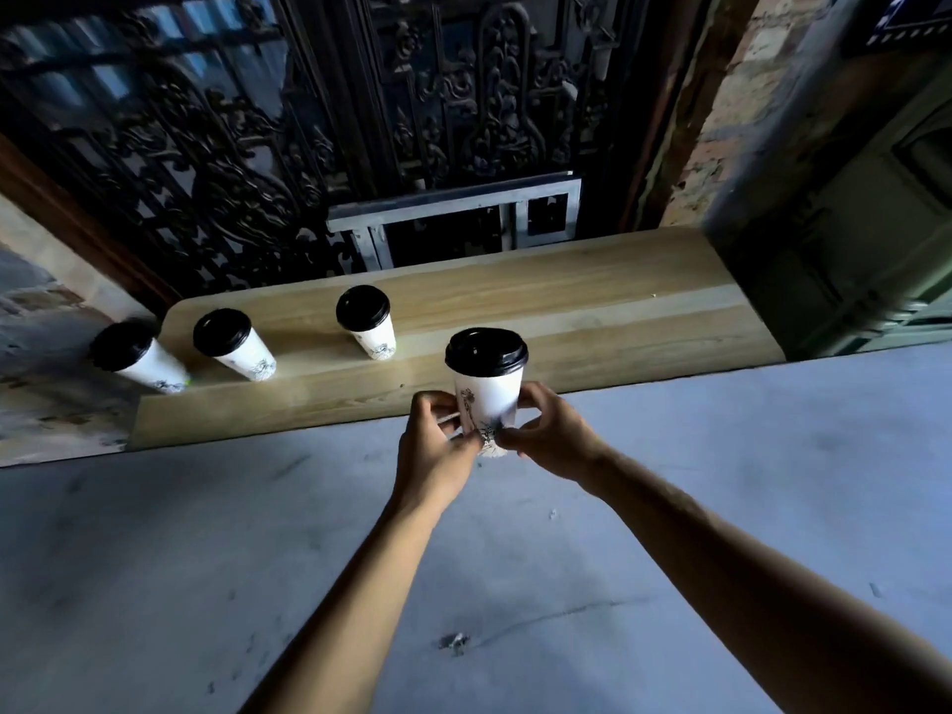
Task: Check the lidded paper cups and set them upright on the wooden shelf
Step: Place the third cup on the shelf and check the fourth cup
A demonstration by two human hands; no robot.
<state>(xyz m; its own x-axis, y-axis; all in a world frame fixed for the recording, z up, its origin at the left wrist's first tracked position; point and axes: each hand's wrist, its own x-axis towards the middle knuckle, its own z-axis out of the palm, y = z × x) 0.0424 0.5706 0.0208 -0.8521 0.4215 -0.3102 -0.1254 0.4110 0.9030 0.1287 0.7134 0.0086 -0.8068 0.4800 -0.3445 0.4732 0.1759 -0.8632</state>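
White paper cup (488, 399), black lid, pinched upright between left hand (438, 445) and right hand (554, 435) | step: checking | next: likely set beside three cups on wooden shelf (592, 306)

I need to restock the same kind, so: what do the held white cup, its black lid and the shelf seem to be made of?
The white cup with a dark printed drawing, held by the left hand and right hand, looks like matte paper. Its black domed lid has a slight sheen, likely plastic. The long light-brown shelf shows lengthwise grain, so wood, probably sealed.
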